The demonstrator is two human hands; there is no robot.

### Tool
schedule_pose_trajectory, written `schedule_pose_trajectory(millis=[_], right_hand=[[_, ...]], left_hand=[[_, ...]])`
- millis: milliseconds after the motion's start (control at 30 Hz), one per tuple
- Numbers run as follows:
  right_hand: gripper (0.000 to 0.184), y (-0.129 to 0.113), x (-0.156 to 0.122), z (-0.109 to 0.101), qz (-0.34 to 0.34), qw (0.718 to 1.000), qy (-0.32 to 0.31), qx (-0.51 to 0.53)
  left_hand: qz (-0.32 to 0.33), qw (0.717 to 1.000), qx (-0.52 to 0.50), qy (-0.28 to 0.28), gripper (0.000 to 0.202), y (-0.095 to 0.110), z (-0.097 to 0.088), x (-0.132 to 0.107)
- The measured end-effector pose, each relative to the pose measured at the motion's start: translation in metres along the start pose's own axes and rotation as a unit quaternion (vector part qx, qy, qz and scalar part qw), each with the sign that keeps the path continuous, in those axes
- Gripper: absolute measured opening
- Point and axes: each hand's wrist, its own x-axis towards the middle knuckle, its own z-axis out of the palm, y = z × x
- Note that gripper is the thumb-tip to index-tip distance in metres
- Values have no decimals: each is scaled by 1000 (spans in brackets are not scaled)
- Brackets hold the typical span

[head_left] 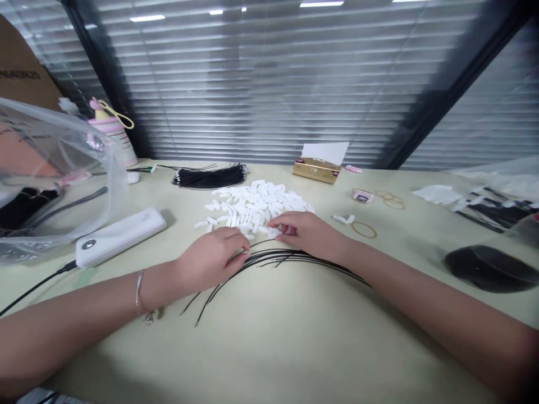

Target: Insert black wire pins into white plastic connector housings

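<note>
Since the heap of small white plastic pieces (252, 206) looks light and stiff, it would likely scatter easily, so fingertips suit it best. The right hand (307, 235) curls at the heap's front edge, the left hand (213, 258) just beside it, above thin black wires (278, 259) that look springy and best held near their ends; fingers hide whether either hand pinches anything
</note>
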Motion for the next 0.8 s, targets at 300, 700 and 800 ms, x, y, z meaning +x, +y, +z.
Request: schedule_pose_trajectory(millis=[300,700,800], right_hand=[[21,-18,-4,-3,12,998,62,11],[12,-8,0,-7,8,987,161,22],[12,-34,-6,-13,-60,983,171,-16]], left_hand=[[-109,977,-182,9,11,14,-7,2],[-185,885,-428,-5,12,10,1,4],[-220,812,-540,-16,27,21,-2,3]])
